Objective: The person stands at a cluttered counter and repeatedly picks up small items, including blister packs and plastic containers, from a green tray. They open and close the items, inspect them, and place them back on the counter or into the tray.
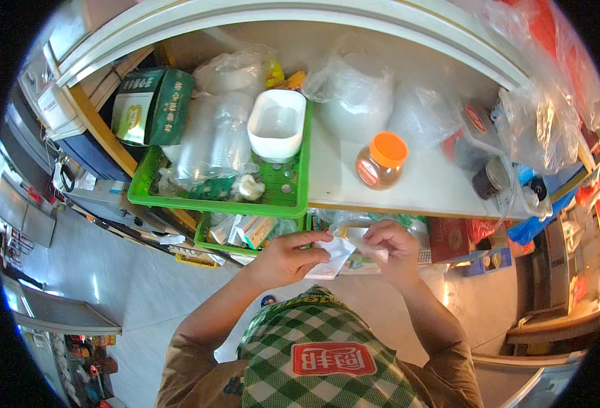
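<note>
My left hand (292, 257) pinches a small white paper or plastic packet (334, 256) between thumb and fingers. Close to its right, my right hand (394, 250) holds a thin, whitish, translucent piece (374, 250) that looks like film or paper; whether it joins the packet is unclear. Both hands are held in front of the shelf's edge, above my green-and-white checked apron (325, 336). On the shelf (330, 188) beyond them stands a jar with an orange lid (381, 160), upright. A white plastic container (277, 125) sits in a green tray (218, 204) to the left.
Sleeves of clear plastic cups (213, 137) and a green box (152, 107) lie at the left. Bagged items (356, 97) and a dark-sided jar (491, 178) stand farther right. Beneath the shelf, a lower green tray (249, 248) holds small boxes, with a dark red box (448, 238) to its right.
</note>
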The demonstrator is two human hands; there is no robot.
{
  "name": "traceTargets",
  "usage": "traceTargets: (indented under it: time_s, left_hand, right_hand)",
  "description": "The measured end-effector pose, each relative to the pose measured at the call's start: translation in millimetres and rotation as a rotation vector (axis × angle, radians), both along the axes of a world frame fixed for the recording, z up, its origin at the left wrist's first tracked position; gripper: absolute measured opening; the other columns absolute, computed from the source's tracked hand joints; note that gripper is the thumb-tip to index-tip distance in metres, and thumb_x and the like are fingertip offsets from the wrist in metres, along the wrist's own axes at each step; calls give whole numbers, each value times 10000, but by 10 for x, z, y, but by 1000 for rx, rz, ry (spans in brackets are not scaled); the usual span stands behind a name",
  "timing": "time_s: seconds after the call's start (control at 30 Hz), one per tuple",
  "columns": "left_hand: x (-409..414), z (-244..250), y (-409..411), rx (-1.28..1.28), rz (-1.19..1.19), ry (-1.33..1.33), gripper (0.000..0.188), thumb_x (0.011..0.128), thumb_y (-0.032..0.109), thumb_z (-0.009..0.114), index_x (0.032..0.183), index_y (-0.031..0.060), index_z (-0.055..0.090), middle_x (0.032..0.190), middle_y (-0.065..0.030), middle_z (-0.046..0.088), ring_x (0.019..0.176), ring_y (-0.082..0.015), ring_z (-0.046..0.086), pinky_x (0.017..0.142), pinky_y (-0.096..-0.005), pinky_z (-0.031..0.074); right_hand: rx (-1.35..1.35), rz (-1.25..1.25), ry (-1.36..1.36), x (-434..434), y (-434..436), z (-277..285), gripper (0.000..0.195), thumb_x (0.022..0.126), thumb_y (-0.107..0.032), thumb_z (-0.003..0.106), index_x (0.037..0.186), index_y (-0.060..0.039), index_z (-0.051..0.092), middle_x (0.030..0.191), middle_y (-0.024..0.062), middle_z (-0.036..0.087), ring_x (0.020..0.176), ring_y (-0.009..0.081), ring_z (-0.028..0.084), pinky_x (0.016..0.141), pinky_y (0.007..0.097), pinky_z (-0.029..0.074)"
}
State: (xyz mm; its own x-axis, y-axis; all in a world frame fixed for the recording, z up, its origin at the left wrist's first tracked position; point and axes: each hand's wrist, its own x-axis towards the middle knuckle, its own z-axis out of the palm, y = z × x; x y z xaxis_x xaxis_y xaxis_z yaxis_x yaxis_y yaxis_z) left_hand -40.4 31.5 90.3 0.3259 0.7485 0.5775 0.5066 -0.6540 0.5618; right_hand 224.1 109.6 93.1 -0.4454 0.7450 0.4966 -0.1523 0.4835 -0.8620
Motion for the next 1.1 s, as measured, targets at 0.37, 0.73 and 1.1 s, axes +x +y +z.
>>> traceTargets:
  time_s: [0.37, 0.73, 1.1]
  left_hand:
    - [-317, -4, -47, 67, 40, -85, 218, 830, -39, 739, 995, 102, 762, 1256, -93, 726, 936, -300, 763, 773, -378, 651]
    - [-599, -148, -107, 91, 54, -102, 208, 844, -24, 770, 1014, 94, 762, 1285, -107, 709, 961, -299, 763, 787, -388, 649]
    - [-713, -232, -183, 94, 83, -165, 160, 857, -14, 768, 982, 84, 749, 1269, -99, 711, 919, -276, 773, 757, -382, 648]
  right_hand:
    - [-408, 126, 157, -497, 248, 387, 266, 845, 107, 780, 1024, -14, 625, 1064, 118, 696, 868, 192, 702, 736, 354, 614]
    - [34, 53, -517, -1374, 1182, 1744, 149, 883, 13, 762, 1016, 11, 694, 924, 67, 716, 768, 131, 678, 679, 304, 564]
    - [306, 7, -784, -1815, 1647, 1781, 263, 849, 133, 564, 926, 13, 784, 1106, 114, 774, 950, 188, 716, 822, 297, 582]
